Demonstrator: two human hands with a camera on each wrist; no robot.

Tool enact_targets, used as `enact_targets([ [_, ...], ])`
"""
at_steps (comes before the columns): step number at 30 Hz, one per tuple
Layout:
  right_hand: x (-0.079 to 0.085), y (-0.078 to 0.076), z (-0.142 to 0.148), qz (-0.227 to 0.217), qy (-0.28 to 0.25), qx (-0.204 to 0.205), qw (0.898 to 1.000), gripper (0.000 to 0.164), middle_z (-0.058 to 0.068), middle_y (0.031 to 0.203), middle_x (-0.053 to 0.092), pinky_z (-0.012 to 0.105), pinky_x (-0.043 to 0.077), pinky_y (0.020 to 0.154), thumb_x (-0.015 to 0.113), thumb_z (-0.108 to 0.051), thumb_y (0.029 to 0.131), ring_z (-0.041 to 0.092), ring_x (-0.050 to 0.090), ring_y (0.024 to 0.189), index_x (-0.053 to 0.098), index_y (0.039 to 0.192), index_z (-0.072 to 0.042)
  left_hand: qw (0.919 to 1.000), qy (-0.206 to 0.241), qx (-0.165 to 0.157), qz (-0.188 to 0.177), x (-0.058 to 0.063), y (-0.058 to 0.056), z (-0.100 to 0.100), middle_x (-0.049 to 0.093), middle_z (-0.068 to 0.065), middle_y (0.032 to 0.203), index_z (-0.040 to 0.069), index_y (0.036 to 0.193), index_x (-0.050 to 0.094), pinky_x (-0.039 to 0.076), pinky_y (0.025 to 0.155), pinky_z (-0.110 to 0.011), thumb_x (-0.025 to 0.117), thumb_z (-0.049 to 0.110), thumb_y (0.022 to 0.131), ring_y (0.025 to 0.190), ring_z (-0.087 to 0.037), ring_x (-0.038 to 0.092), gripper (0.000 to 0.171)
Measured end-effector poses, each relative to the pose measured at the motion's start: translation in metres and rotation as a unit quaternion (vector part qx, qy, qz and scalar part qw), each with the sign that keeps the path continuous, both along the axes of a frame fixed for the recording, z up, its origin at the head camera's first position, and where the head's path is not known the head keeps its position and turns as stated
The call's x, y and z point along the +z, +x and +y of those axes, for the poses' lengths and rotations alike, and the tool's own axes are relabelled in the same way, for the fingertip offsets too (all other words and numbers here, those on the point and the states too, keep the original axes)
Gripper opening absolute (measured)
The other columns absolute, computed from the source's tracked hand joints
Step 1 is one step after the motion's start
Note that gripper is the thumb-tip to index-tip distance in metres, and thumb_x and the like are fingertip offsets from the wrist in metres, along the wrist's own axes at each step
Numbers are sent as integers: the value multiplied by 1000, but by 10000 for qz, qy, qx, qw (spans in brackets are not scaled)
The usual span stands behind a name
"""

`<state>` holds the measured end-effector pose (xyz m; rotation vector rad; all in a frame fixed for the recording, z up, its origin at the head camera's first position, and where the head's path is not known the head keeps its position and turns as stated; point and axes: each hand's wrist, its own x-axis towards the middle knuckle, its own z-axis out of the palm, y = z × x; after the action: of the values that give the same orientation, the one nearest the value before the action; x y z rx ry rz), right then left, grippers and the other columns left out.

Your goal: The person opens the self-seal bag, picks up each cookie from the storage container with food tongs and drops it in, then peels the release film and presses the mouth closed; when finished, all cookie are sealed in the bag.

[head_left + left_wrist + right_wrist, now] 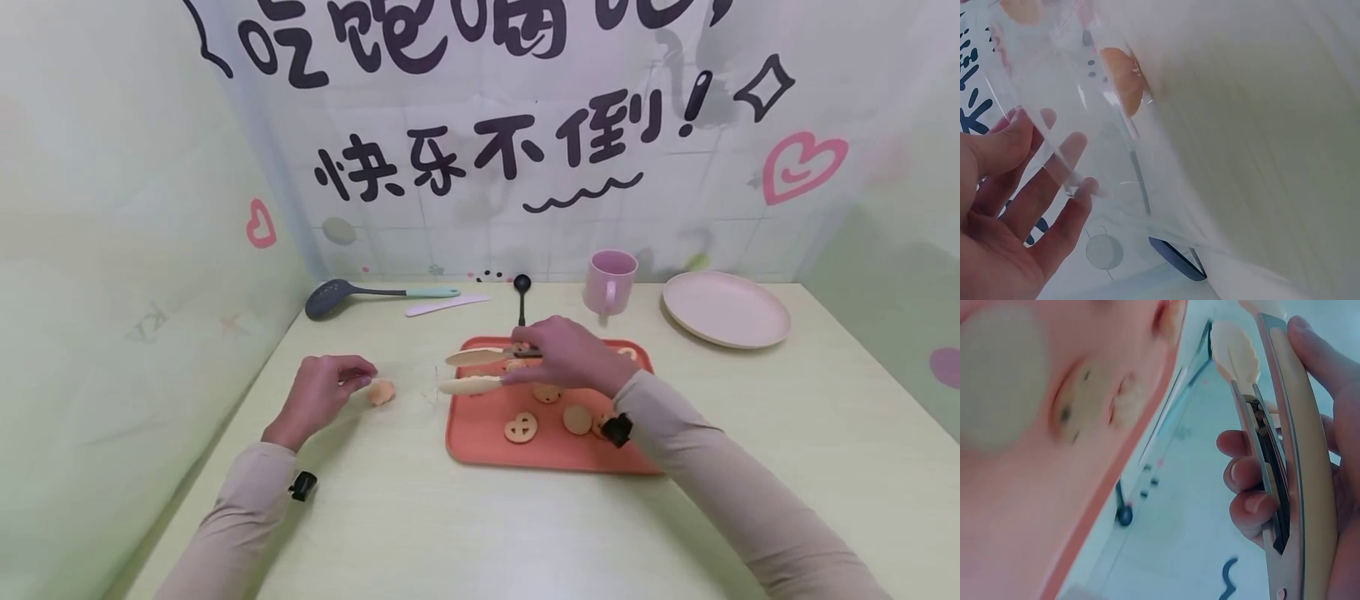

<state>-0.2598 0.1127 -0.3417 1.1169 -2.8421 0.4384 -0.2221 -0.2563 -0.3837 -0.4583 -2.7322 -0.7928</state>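
My left hand [318, 396] pinches the edge of a clear plastic bag [1107, 162] between thumb and fingers, at the left of the table. A pale orange-brown cookie-like piece [381, 392] shows through the clear plastic, just right of that hand. My right hand [566, 354] grips a pair of tongs [1288, 444] with cream scalloped tips. The tips point left and stand apart, with nothing seen between them, above the left side of an orange-red tray [480, 450]. On the tray lie several cookies, among them a round one with cutouts [521, 427] and a plain round one [577, 419].
Along the back lie a slotted spoon [327, 298] with a mint handle end, a pale lilac knife [447, 306] and a small black spoon [522, 285]. A pink mug [609, 283] and a pale pink plate [726, 308] stand at the back right. Printed cloth walls surround the table.
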Motion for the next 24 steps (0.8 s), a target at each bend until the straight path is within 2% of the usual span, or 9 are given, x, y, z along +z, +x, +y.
enact_targets([
  [5, -1, 1, 25, 192, -31, 10, 9998, 44, -6, 70, 60, 24, 41, 58, 76, -56, 83, 9, 52, 62, 64, 90, -15, 10000, 3, -15, 37, 3, 0, -2, 79, -12, 94, 4, 97, 78, 62, 79, -43, 76, 0, 85, 89, -27, 77, 12],
  [9, -8, 3, 34, 47, 51, -50, 10000, 42, -7, 68, 60, 23, 41, 57, 79, -53, 81, 7, 51, 61, 62, 87, -15, 9999, 2, -42, -118, -1, 2, -5, 79, -11, 96, 4, 99, 78, 62, 79, -41, 76, 1, 86, 89, -26, 77, 14],
  [15, -14, 3, 34, -104, 208, -67, 9997, 43, -7, 75, 65, 24, 45, 60, 79, -53, 82, 7, 54, 65, 67, 97, -14, 9990, 72, -282, -352, -3, 4, -7, 79, -11, 98, 2, 102, 77, 62, 79, -37, 76, 0, 86, 90, -26, 77, 17],
  [24, -11, 1, 31, 127, 102, -43, 9999, 38, -7, 66, 57, 23, 39, 56, 78, -51, 83, 8, 50, 61, 63, 88, -16, 9979, 116, -488, -420, 1, -1, -6, 78, -13, 99, 1, 103, 77, 63, 80, -37, 75, 0, 86, 92, -27, 77, 17],
])
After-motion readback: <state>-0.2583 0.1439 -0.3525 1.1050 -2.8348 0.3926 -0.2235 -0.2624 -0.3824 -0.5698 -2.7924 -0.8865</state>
